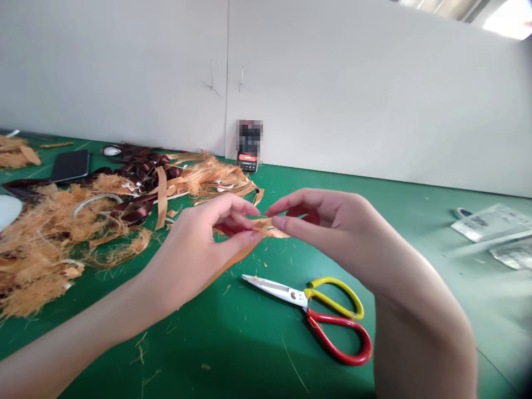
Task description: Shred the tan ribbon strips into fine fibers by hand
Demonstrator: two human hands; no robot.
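Here we go: the left hand [199, 249] pinches a frayed tan strip [266, 226] above the green desk [266, 338], and the right hand [328, 227] grips it too, right beside the left. Scissors [307, 310] lie just below, with a heap of shredded fiber [50, 238] off to the left.

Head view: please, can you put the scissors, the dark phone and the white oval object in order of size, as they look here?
Scissors, largest; dark phone; white oval object, smallest. The scissors lie nearer the camera, so real sizes may differ.
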